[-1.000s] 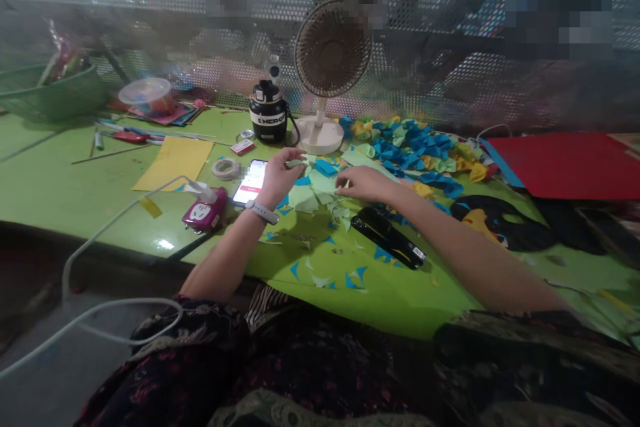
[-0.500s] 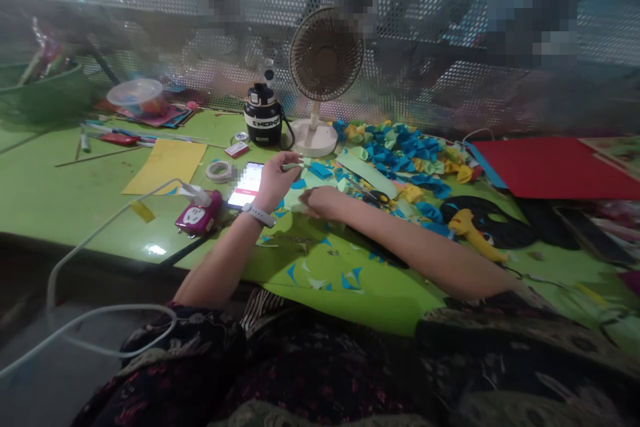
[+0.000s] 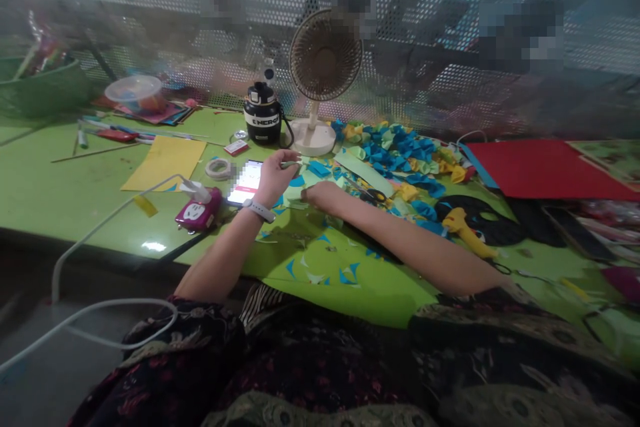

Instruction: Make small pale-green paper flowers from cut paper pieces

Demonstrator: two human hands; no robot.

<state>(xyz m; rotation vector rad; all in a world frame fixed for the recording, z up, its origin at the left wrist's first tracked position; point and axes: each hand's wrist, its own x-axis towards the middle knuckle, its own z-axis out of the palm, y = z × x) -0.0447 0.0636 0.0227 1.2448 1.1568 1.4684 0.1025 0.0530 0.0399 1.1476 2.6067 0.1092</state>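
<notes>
We list two bare hands over a glossy lime-green counter [image 3: 85, 187], placing all by one cream mesh-caged desk fan [image 3: 325, 57]. Just before the fan, the left hand [image 3: 273, 180], fingers nearly closed, pinches one narrow pale-green paper strip [image 3: 291, 164]. The right hand [image 3: 323, 197], fingers curled, lies on several pale-green paper scraps [image 3: 296, 195]; any grip we cannot tell. Right of the fan: one heap of folded blue and green paper pieces [image 3: 395, 150], and further right, one yellow plastic glue gun [image 3: 463, 227]. Left of the fan: one smartphone [image 3: 246, 181].
</notes>
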